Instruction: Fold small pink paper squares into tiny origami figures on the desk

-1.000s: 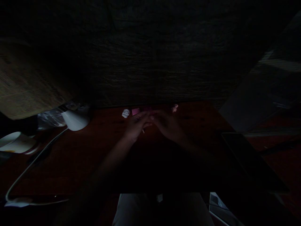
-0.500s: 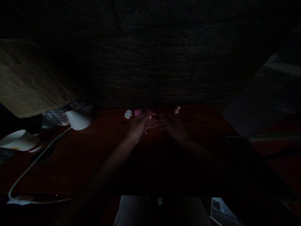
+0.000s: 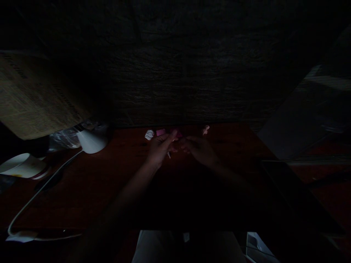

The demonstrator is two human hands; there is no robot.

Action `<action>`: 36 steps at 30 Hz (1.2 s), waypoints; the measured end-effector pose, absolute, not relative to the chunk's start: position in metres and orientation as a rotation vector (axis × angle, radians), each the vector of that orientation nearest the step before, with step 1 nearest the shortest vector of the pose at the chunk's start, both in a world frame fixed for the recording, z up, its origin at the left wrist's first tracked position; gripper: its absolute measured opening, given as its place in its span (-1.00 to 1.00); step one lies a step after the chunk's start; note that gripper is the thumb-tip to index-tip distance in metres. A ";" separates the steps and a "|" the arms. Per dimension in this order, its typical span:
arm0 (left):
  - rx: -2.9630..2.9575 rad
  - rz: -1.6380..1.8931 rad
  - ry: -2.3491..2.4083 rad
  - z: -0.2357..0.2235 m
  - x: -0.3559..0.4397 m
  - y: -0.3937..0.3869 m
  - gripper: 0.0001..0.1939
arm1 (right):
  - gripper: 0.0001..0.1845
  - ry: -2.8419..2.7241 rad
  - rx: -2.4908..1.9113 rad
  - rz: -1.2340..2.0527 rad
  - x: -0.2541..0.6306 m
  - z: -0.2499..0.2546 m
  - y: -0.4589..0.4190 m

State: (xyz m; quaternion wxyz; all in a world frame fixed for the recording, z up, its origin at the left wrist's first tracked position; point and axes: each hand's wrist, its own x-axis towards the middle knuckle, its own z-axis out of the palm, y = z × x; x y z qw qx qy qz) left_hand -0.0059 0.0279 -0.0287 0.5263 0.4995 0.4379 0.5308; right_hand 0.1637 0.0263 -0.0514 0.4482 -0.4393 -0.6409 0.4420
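Observation:
The light is very dim. My left hand (image 3: 160, 148) is closed over the table, thumb against bent fingers; something small and pale shows at its fingertips, too dark to name. Below those fingers a thin white pointed piece (image 3: 169, 155) sticks out. Close by on the right, my right hand (image 3: 200, 149) has its fingers curled together, their tips near the left fingertips; whatever they pinch is hidden. Behind the left hand lie a crumpled white lump (image 3: 149, 134), a pink block (image 3: 160, 132) and a darker magenta piece (image 3: 179, 133). A small pale pink lump (image 3: 205, 129) lies beyond the right hand.
A white cone-shaped object (image 3: 91, 141) with a white cable (image 3: 35, 195) stands at left, near a paper cup (image 3: 23, 166) on its side. A printed brown box or bag (image 3: 35, 98) is above them. A dark flat device (image 3: 290, 186) lies right. A wall (image 3: 186, 73) rises behind.
My right fingers have drawn in from a more stretched pose and curled. The left fingers have tightened slightly. The lumps and blocks on the table stay in place.

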 end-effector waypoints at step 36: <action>1.021 1.132 1.060 -0.036 -0.008 0.033 -0.76 | -0.75 -1.645 -1.847 0.152 0.252 -0.064 0.095</action>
